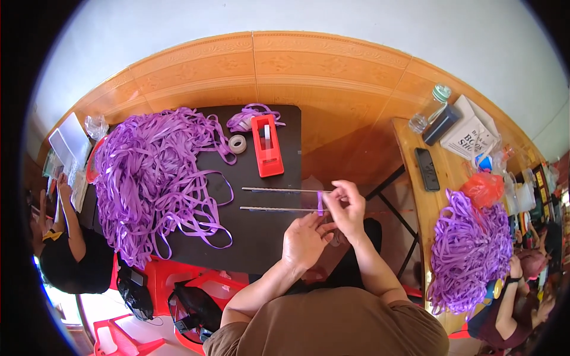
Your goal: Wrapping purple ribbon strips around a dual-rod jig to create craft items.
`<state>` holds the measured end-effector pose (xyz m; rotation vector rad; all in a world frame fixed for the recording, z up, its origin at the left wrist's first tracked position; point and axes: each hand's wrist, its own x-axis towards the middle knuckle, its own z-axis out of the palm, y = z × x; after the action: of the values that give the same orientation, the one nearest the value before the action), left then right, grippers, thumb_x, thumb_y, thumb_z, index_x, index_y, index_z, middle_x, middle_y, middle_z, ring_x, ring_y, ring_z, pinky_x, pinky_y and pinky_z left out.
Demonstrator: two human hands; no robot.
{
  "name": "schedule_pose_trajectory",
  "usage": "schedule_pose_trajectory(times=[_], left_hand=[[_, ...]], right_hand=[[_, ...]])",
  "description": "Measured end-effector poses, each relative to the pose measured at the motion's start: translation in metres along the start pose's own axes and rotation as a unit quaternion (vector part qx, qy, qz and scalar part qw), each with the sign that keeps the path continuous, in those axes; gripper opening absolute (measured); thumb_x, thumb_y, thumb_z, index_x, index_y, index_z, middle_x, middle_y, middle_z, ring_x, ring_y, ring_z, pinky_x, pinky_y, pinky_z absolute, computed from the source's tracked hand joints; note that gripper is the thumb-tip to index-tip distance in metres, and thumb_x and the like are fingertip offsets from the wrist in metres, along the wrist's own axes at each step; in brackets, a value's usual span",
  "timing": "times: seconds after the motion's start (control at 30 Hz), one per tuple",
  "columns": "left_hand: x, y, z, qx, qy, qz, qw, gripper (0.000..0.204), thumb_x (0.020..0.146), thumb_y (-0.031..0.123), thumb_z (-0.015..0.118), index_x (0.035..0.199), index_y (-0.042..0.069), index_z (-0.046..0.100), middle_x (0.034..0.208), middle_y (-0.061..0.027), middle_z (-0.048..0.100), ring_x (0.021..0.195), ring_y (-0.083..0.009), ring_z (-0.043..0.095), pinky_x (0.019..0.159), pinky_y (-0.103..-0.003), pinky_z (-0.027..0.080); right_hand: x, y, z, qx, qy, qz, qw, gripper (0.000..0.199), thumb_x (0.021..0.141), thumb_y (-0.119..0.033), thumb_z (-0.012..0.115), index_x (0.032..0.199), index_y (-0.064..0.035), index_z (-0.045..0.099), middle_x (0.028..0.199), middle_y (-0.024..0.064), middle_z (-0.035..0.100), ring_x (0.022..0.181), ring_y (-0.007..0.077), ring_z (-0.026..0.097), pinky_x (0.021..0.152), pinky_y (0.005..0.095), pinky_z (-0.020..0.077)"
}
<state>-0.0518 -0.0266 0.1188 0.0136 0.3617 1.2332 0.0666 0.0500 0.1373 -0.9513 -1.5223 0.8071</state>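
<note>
Two thin metal rods [279, 209] lie parallel on the dark table and stick out past its right edge. Across their outer ends runs a short piece of purple ribbon [320, 203], spanning from one rod to the other. My right hand [349, 209] is at the ribbon's right side, fingers bent and closed on it. Below the nearer rod, my left hand [306, 242] has its palm turned up, its curled fingertips pinching at the ribbon's near end. The fingers partly hide the exact grip.
A large heap of purple ribbon [154, 172] covers the dark table's left. Behind the rods stand a red tape dispenser [268, 155] and a tape roll [237, 143]. The right-hand wooden table [418, 178] bears a phone [426, 169] and more ribbon [469, 255]. People sit at both sides.
</note>
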Motion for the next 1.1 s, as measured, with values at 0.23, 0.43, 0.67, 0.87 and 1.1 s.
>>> schedule_pose_trajectory(times=[0.23, 0.43, 0.67, 0.87, 1.1], left_hand=[[0.001, 0.000, 0.005, 0.000, 0.015, 0.001, 1.000, 0.034, 0.088, 0.033, 0.046, 0.109, 0.006, 0.050, 0.112, -0.0079, 0.052, 0.102, -0.0234, 0.049, 0.089, -0.039, 0.035], [-0.002, 0.001, 0.006, -0.001, -0.006, -0.005, 1.000, 0.036, 0.088, 0.033, 0.045, 0.111, 0.005, 0.051, 0.113, -0.0079, 0.053, 0.104, -0.0243, 0.050, 0.089, -0.038, 0.035], [0.001, 0.000, 0.001, 0.015, -0.010, 0.000, 1.000, 0.048, 0.086, 0.034, 0.043, 0.121, 0.002, 0.049, 0.121, -0.0100, 0.051, 0.108, -0.0288, 0.050, 0.088, -0.038, 0.037], [0.000, 0.002, 0.006, 0.012, -0.013, -0.009, 1.000, 0.045, 0.084, 0.034, 0.052, 0.117, 0.002, 0.049, 0.119, -0.0095, 0.053, 0.110, -0.0281, 0.050, 0.089, -0.037, 0.037], [0.000, 0.001, 0.004, 0.015, -0.011, -0.005, 1.000, 0.048, 0.084, 0.034, 0.053, 0.119, 0.002, 0.049, 0.120, -0.0099, 0.053, 0.109, -0.0294, 0.051, 0.090, -0.037, 0.037]], right_hand=[[0.007, 0.008, 0.011, -0.204, -0.043, 0.003, 0.978, 0.035, 0.074, 0.000, 0.069, 0.105, -0.0061, 0.054, 0.065, 0.0071, 0.059, 0.058, 0.0167, 0.058, 0.055, 0.0272, 0.0468], [-0.002, 0.023, 0.006, -0.014, -0.021, 0.061, 0.998, 0.036, 0.077, 0.007, 0.065, 0.109, -0.0017, 0.049, 0.071, 0.0062, 0.062, 0.064, 0.0075, 0.057, 0.056, 0.0217, 0.0447], [-0.003, 0.027, -0.001, 0.060, -0.020, 0.115, 0.991, 0.035, 0.077, 0.008, 0.063, 0.108, -0.0003, 0.049, 0.074, 0.0078, 0.064, 0.068, 0.0097, 0.060, 0.062, 0.0224, 0.0465], [-0.007, 0.039, -0.006, 0.159, -0.023, 0.206, 0.965, 0.034, 0.078, 0.007, 0.063, 0.108, -0.0003, 0.049, 0.080, 0.0091, 0.065, 0.072, 0.0114, 0.061, 0.065, 0.0241, 0.0489], [-0.007, 0.043, -0.008, 0.256, -0.051, 0.277, 0.925, 0.030, 0.080, 0.003, 0.059, 0.109, -0.0001, 0.051, 0.089, 0.0133, 0.065, 0.079, 0.0165, 0.063, 0.070, 0.0274, 0.0512]])
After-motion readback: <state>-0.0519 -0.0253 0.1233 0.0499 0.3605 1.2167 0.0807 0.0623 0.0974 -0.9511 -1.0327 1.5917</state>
